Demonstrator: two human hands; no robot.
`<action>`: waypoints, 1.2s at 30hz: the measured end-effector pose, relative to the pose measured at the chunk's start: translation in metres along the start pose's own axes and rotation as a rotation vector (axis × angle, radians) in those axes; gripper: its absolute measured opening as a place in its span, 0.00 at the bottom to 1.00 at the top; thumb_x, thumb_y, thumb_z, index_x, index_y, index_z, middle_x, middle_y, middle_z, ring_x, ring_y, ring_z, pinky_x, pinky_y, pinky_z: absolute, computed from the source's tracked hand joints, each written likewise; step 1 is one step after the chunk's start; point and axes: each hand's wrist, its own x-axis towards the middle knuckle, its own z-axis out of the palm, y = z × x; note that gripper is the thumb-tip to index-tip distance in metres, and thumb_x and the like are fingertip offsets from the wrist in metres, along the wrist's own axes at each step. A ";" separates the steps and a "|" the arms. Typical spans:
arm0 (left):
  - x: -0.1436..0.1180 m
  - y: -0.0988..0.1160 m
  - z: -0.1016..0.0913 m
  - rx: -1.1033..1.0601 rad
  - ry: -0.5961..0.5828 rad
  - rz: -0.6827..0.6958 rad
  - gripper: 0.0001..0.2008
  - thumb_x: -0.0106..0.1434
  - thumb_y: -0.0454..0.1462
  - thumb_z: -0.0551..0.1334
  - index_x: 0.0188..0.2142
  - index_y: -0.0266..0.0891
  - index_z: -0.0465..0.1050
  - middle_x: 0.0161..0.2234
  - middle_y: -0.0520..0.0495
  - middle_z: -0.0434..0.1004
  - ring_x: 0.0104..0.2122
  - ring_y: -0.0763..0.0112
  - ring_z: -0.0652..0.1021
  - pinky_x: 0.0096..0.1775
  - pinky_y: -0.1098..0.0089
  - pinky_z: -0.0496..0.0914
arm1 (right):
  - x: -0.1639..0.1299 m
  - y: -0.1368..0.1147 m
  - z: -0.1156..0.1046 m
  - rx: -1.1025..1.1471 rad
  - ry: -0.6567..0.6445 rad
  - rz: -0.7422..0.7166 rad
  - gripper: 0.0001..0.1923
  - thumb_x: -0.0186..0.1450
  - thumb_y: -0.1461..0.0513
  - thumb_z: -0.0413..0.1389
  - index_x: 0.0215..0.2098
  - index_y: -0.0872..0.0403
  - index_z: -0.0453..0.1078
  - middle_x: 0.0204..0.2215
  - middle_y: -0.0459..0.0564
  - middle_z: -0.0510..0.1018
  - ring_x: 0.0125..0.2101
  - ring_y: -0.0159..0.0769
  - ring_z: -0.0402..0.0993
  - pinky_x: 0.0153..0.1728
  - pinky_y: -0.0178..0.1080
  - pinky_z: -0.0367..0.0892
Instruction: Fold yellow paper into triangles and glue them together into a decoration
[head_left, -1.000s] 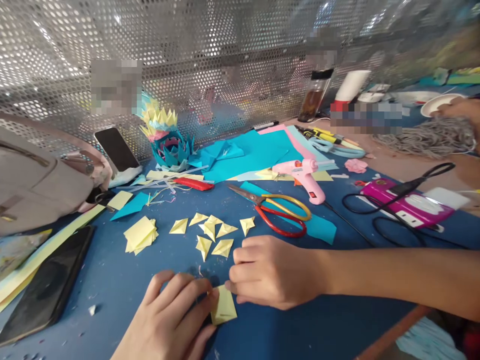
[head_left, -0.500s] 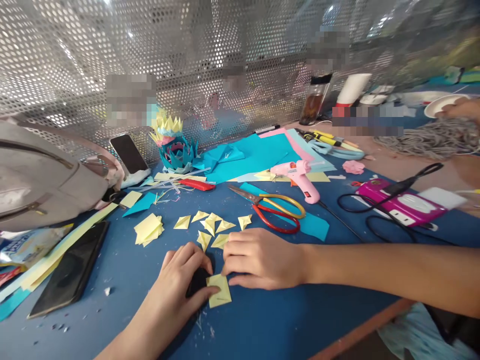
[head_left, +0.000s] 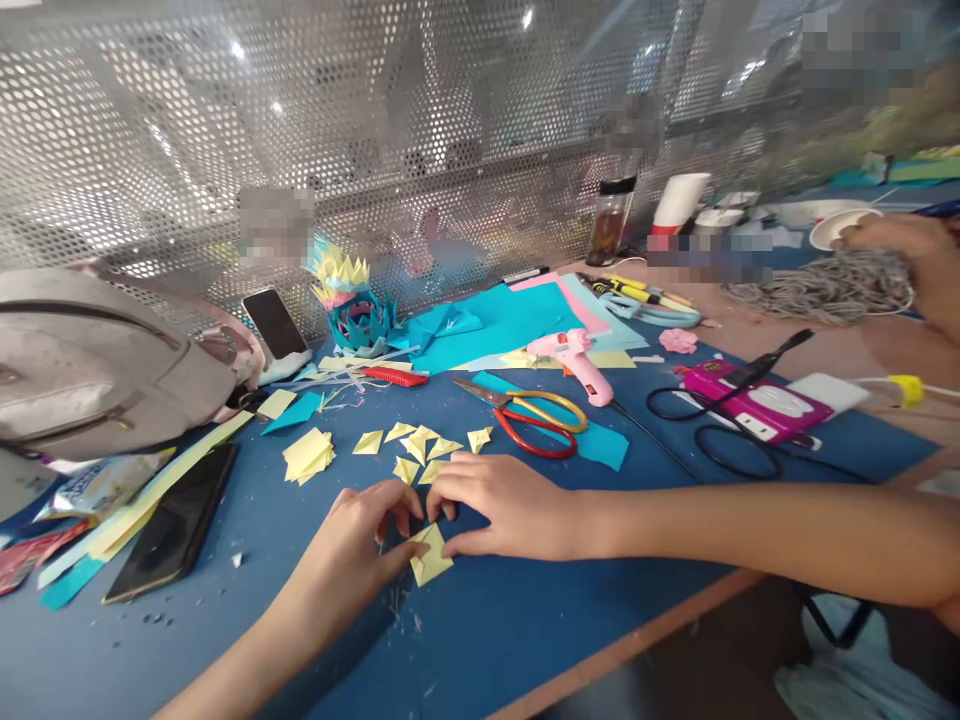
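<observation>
Here, low in the middle of the frame, both my hands meet over one small yellow paper piece [head_left: 430,556] that lies flat on the blue table [head_left: 525,640]. My left hand [head_left: 358,548] comes in from the lower left, its fingers [head_left: 390,503] bent and pressed down at the paper's left edge, the thumb against its lower corner, seemingly to keep it from sliding. My right hand [head_left: 501,505] reaches in from the right edge of the frame; its fingertips curl onto the paper's upper edge, and the thumb lies along the right side, as if bearing down on a crease. So the paper sits between the two thumbs, only its lower half showing, the rest under my fingers.

Just above my hands, toward the centre, lie the folded yellow triangles [head_left: 420,445], laid close by within easy reach. The scissors [head_left: 534,418] rest further up, right of them, and the pink glue gun [head_left: 574,355] beyond those.
</observation>
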 end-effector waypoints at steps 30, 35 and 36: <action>-0.008 -0.004 0.006 -0.336 0.127 -0.055 0.08 0.58 0.42 0.63 0.27 0.41 0.70 0.23 0.53 0.74 0.26 0.70 0.71 0.31 0.71 0.62 | 0.013 -0.008 -0.006 0.316 -0.089 0.188 0.10 0.60 0.58 0.67 0.36 0.55 0.78 0.31 0.44 0.80 0.29 0.30 0.74 0.28 0.30 0.62; -0.007 -0.008 0.012 -0.291 0.158 -0.061 0.08 0.60 0.42 0.64 0.28 0.42 0.72 0.24 0.53 0.76 0.27 0.69 0.71 0.35 0.69 0.61 | 0.016 -0.004 -0.002 0.165 -0.068 0.148 0.05 0.62 0.60 0.66 0.32 0.53 0.77 0.30 0.43 0.79 0.33 0.31 0.74 0.32 0.32 0.61; -0.008 -0.009 0.012 -0.283 0.167 -0.058 0.09 0.61 0.43 0.64 0.28 0.42 0.73 0.25 0.53 0.77 0.29 0.68 0.71 0.36 0.69 0.61 | 0.017 -0.003 -0.001 0.154 -0.065 0.129 0.06 0.64 0.60 0.65 0.31 0.53 0.76 0.29 0.43 0.79 0.34 0.32 0.74 0.34 0.33 0.62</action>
